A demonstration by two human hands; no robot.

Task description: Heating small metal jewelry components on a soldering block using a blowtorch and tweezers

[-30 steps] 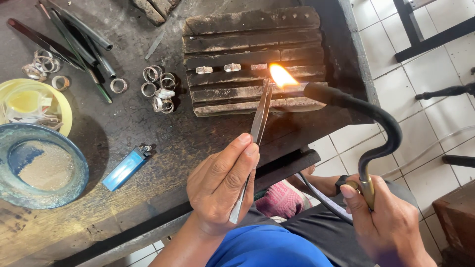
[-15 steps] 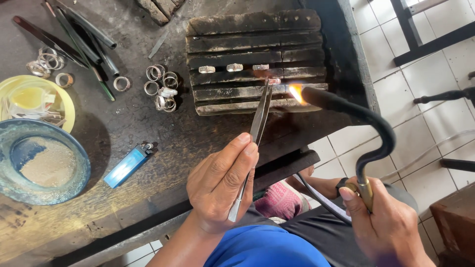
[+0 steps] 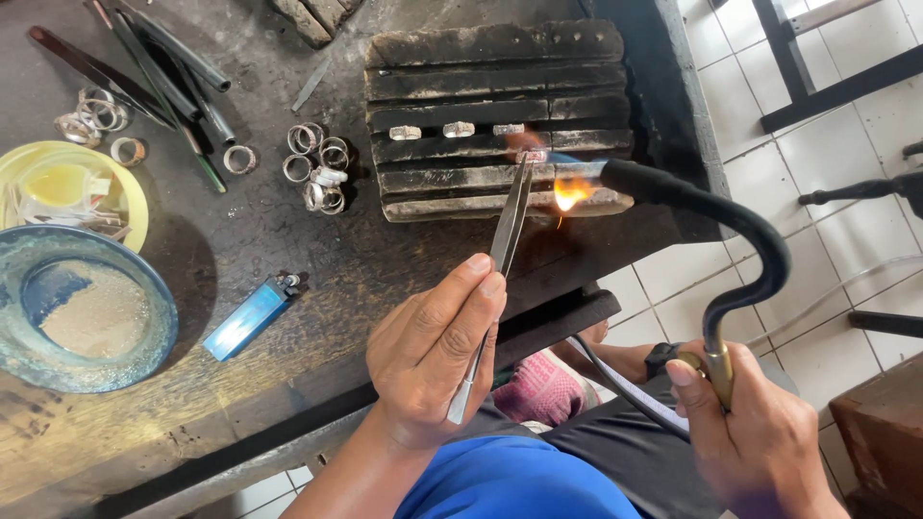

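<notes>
In the middle of the frame, the left hand point(image 3: 433, 356) grips tweezers point(image 3: 500, 259) on a ring point(image 3: 531, 155); the right hand point(image 3: 760, 442) grips the torch point(image 3: 711, 207). Three rings point(image 3: 458, 130) wait.

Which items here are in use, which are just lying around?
In use: left hand holding tweezers at a ring on the charred block; right hand holding the lit torch.

Lying about: blue lighter, loose rings, blue bowl, yellow dish, dark rods.
</notes>
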